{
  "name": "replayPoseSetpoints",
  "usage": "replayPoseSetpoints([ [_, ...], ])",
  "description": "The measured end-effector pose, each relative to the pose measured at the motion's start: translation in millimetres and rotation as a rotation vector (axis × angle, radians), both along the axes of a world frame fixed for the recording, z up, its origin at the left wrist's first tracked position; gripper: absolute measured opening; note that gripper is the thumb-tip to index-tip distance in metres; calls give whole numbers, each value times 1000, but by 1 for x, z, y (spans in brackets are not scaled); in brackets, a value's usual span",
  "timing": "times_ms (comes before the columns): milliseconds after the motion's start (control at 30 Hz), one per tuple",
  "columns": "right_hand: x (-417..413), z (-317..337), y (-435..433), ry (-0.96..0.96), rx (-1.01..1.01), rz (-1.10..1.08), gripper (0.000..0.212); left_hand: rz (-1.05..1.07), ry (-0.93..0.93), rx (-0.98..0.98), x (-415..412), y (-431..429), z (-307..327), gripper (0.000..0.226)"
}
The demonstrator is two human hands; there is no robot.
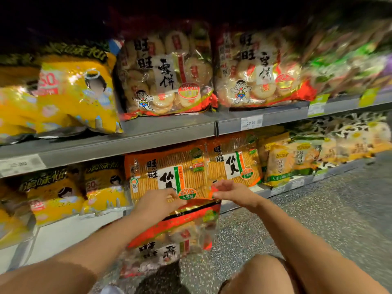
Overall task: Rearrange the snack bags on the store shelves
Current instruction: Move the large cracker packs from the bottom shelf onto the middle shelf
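Low at the frame's centre, the left hand (157, 205) and right hand (232, 193) each pinched the top seam of a red-trimmed clear plastic snack bag (180, 236) of round pale crackers. It was held in front of orange plastic bags (167, 170) of ridged yellow crackers on the lower grey shelf (283, 188). Two matching clear cracker bags (167, 75) stood upper centre. Packets at far right (343, 60) were blurred; the left forearm (95, 240) covered the held bag's left edge.

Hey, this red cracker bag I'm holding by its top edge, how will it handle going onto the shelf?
Probably light for its size: the cracker bag hangs from just the left hand and right hand holding its top. Its glossy surface looks slippery and floppy. The crackers inside would likely crack if squeezed.
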State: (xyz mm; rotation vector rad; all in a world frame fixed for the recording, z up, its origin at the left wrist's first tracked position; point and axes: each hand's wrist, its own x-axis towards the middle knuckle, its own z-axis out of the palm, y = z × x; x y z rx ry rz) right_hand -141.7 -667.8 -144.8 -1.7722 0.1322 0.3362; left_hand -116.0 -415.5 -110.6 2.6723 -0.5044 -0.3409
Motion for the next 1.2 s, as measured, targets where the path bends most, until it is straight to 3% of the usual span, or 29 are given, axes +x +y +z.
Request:
replayPoseSetpoints([
  [133, -29, 32, 1, -54, -40, 46, 70, -37, -166, 83, -17, -4, 47, 39],
  [333, -61, 44, 6, -148, -9, -13, 96, 10, -359, -97, -28, -13, 124, 31],
  [533, -69, 62, 12, -227, 44, -160, 55, 40, -555, -250, -18, -29, 192, 37],
  [667, -55, 77, 15, -319, 167, -362, 7, 41, -718, -235, -6, -43, 222, 37],
  [800, -41, 97, 22, -380, 325, -519, 17, 35, -819, -213, 6, -53, 239, 38],
  [967, -24, 112, 24, -421, 424, -678, 28, -43, -894, -37, 14, -65, 240, 37],
  [1100, -16, 118, 26, -444, 401, -796, 35, -86, -1104, 201, 17, -71, 219, 59],
  [1200, -9, 119, 28, -469, 406, -853, 33, -98, -1228, 227, 23, -66, 199, 79],
])
